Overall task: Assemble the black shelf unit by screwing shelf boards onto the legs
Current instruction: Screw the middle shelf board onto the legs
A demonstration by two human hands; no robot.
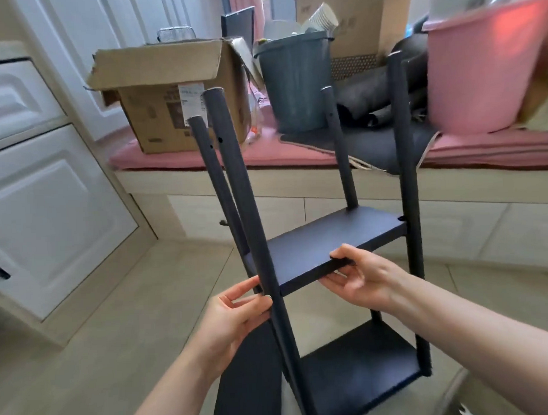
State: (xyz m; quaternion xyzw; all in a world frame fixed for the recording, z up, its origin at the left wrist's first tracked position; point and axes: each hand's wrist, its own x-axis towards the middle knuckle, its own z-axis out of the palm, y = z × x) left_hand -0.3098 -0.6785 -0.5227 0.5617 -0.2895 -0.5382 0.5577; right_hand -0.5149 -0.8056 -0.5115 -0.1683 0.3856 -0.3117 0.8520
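While hands grip it, the shelf unit (330, 245) seemingly stands on tiled floor (121, 321).

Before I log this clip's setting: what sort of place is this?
Most likely a room at home, in use for storage. White cabinets line the left wall, a window seat with a pink cushion holds a cardboard box, and two bins sit beside it.
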